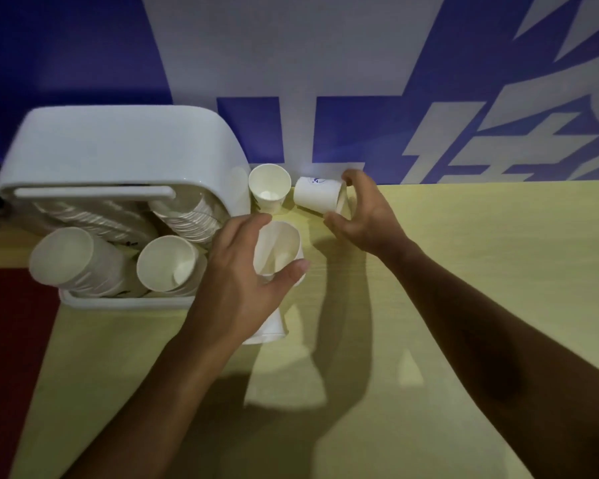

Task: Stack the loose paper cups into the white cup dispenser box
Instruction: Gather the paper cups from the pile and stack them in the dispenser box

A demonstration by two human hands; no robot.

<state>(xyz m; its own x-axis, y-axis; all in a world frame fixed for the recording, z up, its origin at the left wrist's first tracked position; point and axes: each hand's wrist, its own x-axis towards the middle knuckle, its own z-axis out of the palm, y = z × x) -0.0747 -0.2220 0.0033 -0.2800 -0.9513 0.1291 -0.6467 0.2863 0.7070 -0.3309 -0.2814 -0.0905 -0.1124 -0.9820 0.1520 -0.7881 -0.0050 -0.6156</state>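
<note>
Currently: left hand (242, 274) grips a nested cup stack (279, 243) beside the dispenser box (118, 146); right hand (363, 216) pinches a tipped cup (317, 195) at the table's (464, 271) back edge. Light, thin-walled, crushable, I judge; I'd hold mid-wall, gently.

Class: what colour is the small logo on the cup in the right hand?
Blue, on the white cup; head view.
</note>
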